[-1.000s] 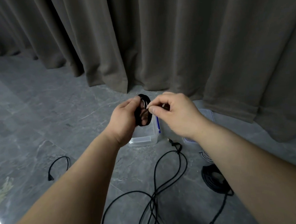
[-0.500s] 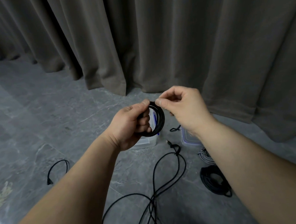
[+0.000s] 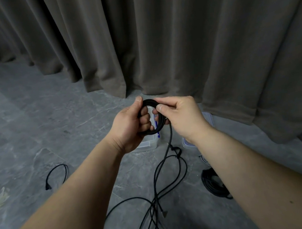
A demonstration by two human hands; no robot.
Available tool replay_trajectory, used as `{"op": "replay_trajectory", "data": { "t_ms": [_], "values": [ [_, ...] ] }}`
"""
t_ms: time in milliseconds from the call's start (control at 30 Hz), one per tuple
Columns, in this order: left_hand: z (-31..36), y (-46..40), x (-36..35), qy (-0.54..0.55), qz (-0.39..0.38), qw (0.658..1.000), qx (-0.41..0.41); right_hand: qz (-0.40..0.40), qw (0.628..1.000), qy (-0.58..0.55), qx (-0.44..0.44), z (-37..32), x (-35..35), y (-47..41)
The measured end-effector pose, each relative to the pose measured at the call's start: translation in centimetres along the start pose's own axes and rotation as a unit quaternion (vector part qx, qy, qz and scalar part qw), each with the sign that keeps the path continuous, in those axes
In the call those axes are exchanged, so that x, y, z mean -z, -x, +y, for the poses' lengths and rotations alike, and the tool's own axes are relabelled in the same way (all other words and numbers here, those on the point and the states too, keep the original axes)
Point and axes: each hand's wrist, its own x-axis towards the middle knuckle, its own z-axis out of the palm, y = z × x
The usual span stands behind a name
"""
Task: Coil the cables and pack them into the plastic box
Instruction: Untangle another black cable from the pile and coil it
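Head view: L hand (image 3: 127, 123) grips black coil (image 3: 153, 117), R hand (image 3: 180, 116) pinches it; coil wider than 1 s ago, winding ongoing, box (image 3: 148, 144) unfilled

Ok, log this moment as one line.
step: coiling | left hand: holds black coil | right hand: pinches coil | loose cable: trails on floor | plastic box: behind hands

Cables (image 3: 162, 181), plastic box (image 3: 148, 145) on floor (image 3: 40, 122)
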Motion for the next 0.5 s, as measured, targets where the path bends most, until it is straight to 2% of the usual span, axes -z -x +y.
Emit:
{"op": "replay_trajectory", "data": {
  "t_ms": [167, 333, 433, 500],
  "values": [
    [0.3, -0.2, -0.3, 0.037, 0.027, 0.999, -0.017, -0.012, 0.999, -0.044, -0.015, -0.1, 0.0, 0.1],
    [1.5, -0.8, 0.6, 0.151, 0.132, 0.978, -0.061, -0.028, 0.998, -0.014, -0.047, 0.4, 0.3, 0.1],
    [1.9, -1.1, 1.8, 0.218, 0.197, 0.952, -0.089, 0.021, 0.996, 0.076, -0.051, 1.5, 0.5, -0.2],
    [2.0, -1.3, 2.2, 0.243, 0.230, 0.937, -0.097, 0.048, 0.978, 0.203, -0.018, 1.9, 0.7, -0.2]
  ]
}}
